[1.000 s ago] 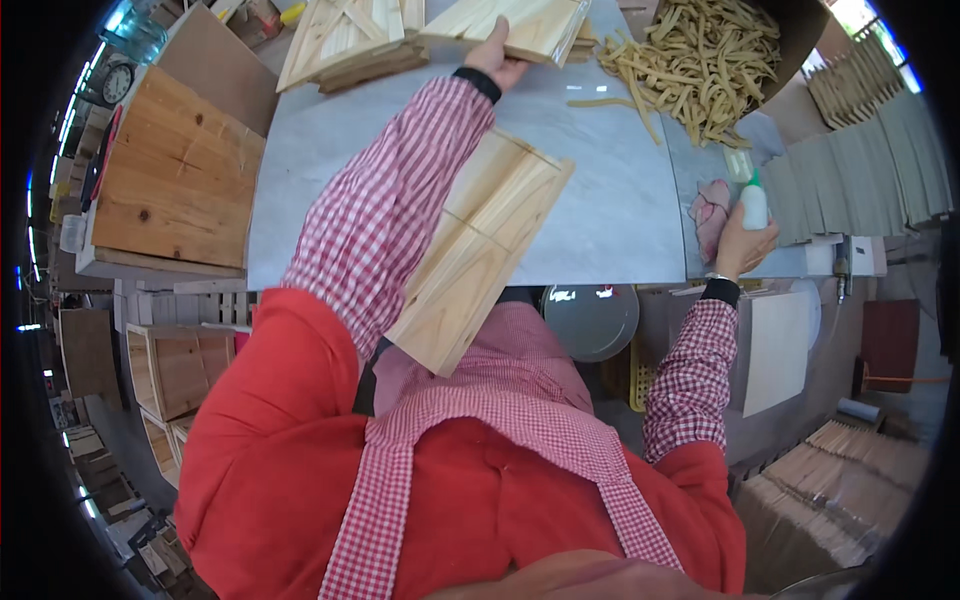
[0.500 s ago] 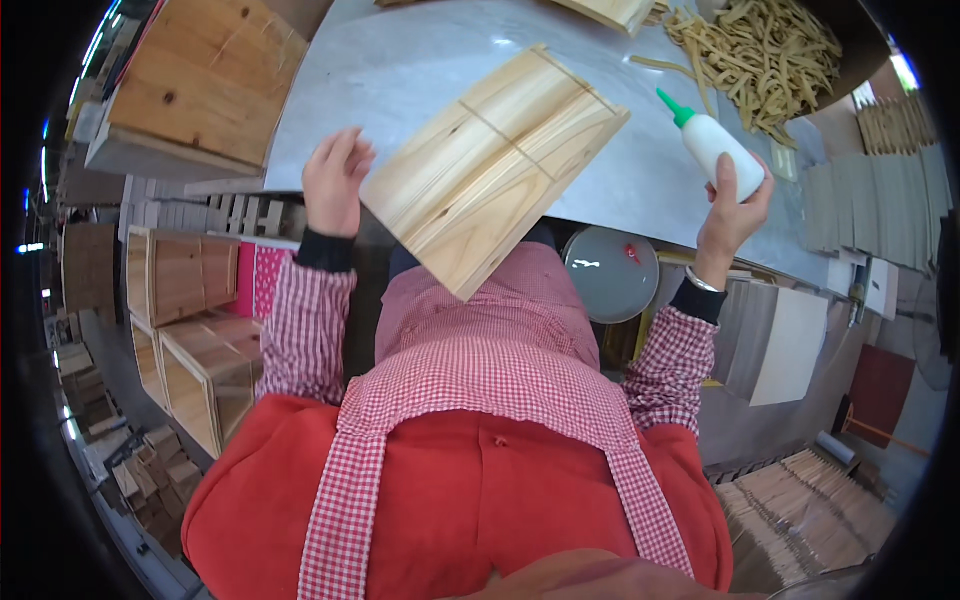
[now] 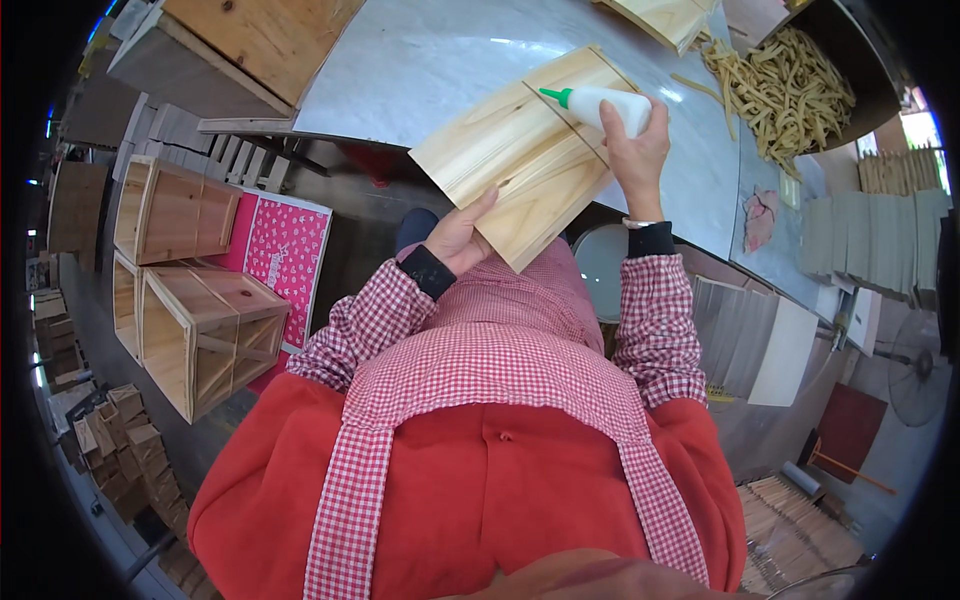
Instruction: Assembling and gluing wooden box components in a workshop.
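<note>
A pale wooden board [image 3: 480, 145] lies slantwise over the table's near edge, its near corner sticking out toward my apron. Two thin dark lines like grooves cross its face. My left hand [image 3: 462, 236] grips the board's near end, thumb on top and fingers underneath, partly hidden. My right hand [image 3: 640, 158] is wrapped round a white squeeze bottle [image 3: 592, 108] with a green nozzle. The bottle is tipped nearly level, its nozzle pointing left at the end of the nearer dark line. Whether the tip touches the wood, I cannot tell.
On the grey table [image 3: 400, 65] sit another wooden board [image 3: 668, 18] and a heap of tan strips [image 3: 785, 95] at the right. A wooden box [image 3: 262, 42] stands far left. Wooden crates [image 3: 218, 325] and a pink patterned box [image 3: 285, 250] are below; a round basin [image 3: 598, 272] sits under the table.
My left hand has come down and right from the air onto the board's near end. My right hand has brought the bottle left over the board. The whole view has shifted somewhat.
</note>
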The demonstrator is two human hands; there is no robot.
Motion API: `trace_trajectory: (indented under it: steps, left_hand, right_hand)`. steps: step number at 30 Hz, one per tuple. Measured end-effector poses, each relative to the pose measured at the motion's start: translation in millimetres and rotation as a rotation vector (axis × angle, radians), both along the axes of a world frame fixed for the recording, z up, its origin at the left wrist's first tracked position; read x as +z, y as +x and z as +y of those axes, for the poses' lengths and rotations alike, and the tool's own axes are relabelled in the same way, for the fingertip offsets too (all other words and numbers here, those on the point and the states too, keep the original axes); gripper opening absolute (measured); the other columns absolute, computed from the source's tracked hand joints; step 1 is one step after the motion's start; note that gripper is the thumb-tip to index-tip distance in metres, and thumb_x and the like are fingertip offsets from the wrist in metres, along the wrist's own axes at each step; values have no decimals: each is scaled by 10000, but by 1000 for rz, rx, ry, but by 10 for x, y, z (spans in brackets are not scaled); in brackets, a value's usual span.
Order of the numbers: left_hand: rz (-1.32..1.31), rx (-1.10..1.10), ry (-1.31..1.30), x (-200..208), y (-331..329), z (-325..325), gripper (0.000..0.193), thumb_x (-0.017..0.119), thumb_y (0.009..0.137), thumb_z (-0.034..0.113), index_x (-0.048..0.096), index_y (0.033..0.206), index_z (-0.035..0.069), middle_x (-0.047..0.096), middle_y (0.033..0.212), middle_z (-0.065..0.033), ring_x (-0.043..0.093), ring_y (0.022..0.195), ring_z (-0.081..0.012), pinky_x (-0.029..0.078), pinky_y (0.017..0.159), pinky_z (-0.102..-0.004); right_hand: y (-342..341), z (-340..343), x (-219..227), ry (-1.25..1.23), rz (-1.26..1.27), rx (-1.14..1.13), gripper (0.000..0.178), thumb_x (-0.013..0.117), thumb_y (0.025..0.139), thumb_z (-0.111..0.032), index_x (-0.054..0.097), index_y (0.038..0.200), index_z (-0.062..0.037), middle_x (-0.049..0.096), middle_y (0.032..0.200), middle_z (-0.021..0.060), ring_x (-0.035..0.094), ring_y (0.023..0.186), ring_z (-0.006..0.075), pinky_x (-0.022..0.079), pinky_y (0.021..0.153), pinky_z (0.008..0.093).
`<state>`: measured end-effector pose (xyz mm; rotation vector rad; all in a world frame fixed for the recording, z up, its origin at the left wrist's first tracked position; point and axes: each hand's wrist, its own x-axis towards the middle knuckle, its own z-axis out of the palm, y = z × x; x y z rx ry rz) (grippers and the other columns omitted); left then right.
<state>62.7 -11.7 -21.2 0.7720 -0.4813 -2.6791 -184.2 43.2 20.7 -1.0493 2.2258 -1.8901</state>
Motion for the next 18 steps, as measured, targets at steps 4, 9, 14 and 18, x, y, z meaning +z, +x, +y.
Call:
trace_trajectory:
  steps: [4,9,14,18]
  left_hand:
    - [-25,2,39,13,-2,-11,557,613,928,228,352,1389,55,467,1361,-127,475,1258,-262,414,1052,-445]
    - [-32,12,26,26,-2,3,558,609,930,233,347,1390,56,469,1358,-127,475,1257,-260,420,1046,-442]
    - [-28,9,24,28,-1,18,561,612,929,234,346,1390,56,470,1356,-127,469,1263,-257,422,1044,-442]
    - [-53,6,16,65,-8,26,575,619,924,244,343,1394,60,467,1360,-127,467,1265,-257,418,1046,-442]
  right_hand:
    - [81,-146,64,19,49,13,488,765,776,-280,517,1082,7,641,915,185,653,821,284,515,719,369]
    - [78,-240,71,35,191,41,450,754,770,-243,514,1063,-1,637,892,188,649,796,310,514,701,380]
    - [66,-151,127,26,362,69,403,746,756,-196,527,1034,-5,627,877,189,643,773,326,512,691,385]
    - [43,168,219,51,462,69,378,746,753,-173,541,1023,-7,623,879,183,641,769,326,511,684,381]
